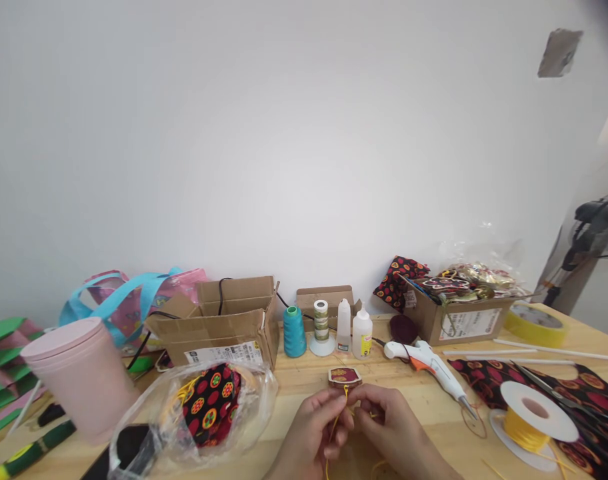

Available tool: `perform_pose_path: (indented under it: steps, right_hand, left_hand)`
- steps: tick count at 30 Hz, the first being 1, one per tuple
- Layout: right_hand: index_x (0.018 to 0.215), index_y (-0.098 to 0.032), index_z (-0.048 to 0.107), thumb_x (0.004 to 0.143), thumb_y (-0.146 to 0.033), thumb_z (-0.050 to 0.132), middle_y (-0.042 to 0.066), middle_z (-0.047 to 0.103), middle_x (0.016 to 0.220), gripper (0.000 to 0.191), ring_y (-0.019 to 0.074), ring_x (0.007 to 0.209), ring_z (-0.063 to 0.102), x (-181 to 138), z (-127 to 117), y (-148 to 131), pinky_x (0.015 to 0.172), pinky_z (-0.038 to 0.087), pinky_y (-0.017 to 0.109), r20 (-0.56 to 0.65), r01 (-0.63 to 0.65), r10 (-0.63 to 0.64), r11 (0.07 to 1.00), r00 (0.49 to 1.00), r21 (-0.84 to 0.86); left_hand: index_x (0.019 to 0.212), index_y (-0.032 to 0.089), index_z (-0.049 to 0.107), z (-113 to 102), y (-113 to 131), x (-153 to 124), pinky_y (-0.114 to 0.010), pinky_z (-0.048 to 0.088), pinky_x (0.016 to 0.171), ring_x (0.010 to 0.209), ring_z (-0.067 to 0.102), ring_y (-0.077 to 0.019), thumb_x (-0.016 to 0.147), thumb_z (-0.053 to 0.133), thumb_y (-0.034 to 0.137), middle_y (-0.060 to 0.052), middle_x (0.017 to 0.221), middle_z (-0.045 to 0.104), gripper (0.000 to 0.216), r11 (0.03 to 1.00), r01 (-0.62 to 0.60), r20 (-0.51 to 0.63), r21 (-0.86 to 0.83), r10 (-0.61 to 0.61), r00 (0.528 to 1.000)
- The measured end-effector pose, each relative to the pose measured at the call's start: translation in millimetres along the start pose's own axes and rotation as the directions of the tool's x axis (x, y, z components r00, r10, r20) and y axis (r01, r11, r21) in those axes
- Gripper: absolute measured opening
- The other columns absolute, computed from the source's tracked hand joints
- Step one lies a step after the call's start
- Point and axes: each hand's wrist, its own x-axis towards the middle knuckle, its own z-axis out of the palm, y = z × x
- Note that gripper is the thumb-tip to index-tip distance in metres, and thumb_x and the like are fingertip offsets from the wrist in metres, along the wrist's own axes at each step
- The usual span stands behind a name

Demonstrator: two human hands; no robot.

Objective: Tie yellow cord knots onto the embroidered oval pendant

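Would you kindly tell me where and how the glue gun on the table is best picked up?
I'd take the glue gun by its white handle, coming from the left and above: it lies on its side with that handle pointing left, while the grey nozzle points to the near right, so this grip should likely keep clear of the tip.

Looking now at a cloth-like face on the small maroon piece (344,376)! Down to smooth, grained wood across the tabletop (297,377), over to crinkled, glossy plastic on the clear bag (257,403), matt cardboard on the left-hand carton (211,330), smooth plastic on the glue gun (437,367).
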Motion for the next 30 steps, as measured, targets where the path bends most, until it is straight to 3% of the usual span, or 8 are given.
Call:
perform_pose_path:
  steps: [4, 7, 15, 22, 30]
  right_hand:
    - [0.070, -0.018, 0.063, 0.063, -0.011, 0.040, -0.005, 0.046, 0.047, 0.025, 0.0078, 0.044, 0.036, -1.4, 1.4, 4.6, 0.043, 0.028, 0.018, 0.027, 0.032, -0.031, 0.999, 0.999, -0.041]
    - [0.069, -0.017, 0.062, 0.064, -0.011, 0.040, -0.004, 0.051, 0.050, 0.024, 0.0084, 0.047, 0.041, -2.0, 1.5, 4.7, 0.045, 0.030, 0.018, 0.052, 0.025, -0.026, 1.000, 0.998, 0.010]
    - [0.062, -0.015, 0.061, 0.069, -0.017, 0.041, 0.000, 0.059, 0.056, 0.022, 0.0129, 0.057, 0.053, -0.9, -3.0, -6.0, 0.053, 0.037, 0.020, 0.074, -0.004, -0.005, 0.992, 0.997, 0.127]
    - [0.064, -0.016, 0.063, 0.069, -0.027, 0.049, 0.002, 0.059, 0.063, 0.019, 0.0147, 0.059, 0.049, 1.9, -3.8, -2.5, 0.049, 0.033, 0.021, -0.032, -0.024, 0.023, 0.999, 0.999, -0.032]
    - [0.060, -0.013, 0.059, 0.067, -0.029, 0.051, 0.001, 0.055, 0.060, 0.019, 0.0141, 0.060, 0.047, 1.3, -5.2, -5.1, 0.053, 0.035, 0.022, -0.032, -0.091, 0.096, 0.988, 0.995, 0.123]
  left_hand:
    - [0.075, 0.011, 0.055, -2.8, -2.8, 2.1, -0.011, 0.019, 0.029, 0.041, 0.050, -0.0064, 0.064, 0.059, 0.030, 0.000, 0.053, 0.056, 0.022, 0.991, -0.064, -0.022, 0.116, 0.067, 0.998]
    - [0.077, 0.014, 0.052, -2.6, -2.3, 1.4, -0.011, 0.024, 0.030, 0.043, 0.054, -0.0082, 0.063, 0.060, 0.031, 0.001, 0.054, 0.057, 0.024, 0.990, -0.033, -0.070, 0.135, 0.043, 0.997]
    - [0.070, 0.014, 0.050, -0.7, 2.0, -0.5, -0.014, 0.028, 0.034, 0.046, 0.052, -0.0094, 0.061, 0.061, 0.035, 0.002, 0.052, 0.056, 0.025, 0.971, -0.053, -0.064, 0.232, 0.069, 0.996]
    - [0.066, 0.013, 0.056, -7.5, -4.1, 5.1, -0.014, 0.030, 0.037, 0.046, 0.045, -0.0070, 0.055, 0.066, 0.033, 0.004, 0.050, 0.051, 0.025, 0.961, -0.110, -0.113, 0.252, 0.142, 0.983]
    - [0.070, 0.012, 0.060, -3.2, -0.8, 2.8, -0.014, 0.032, 0.038, 0.050, 0.045, -0.0076, 0.058, 0.064, 0.033, 0.002, 0.054, 0.052, 0.025, 0.958, -0.093, -0.113, 0.271, 0.128, 0.985]
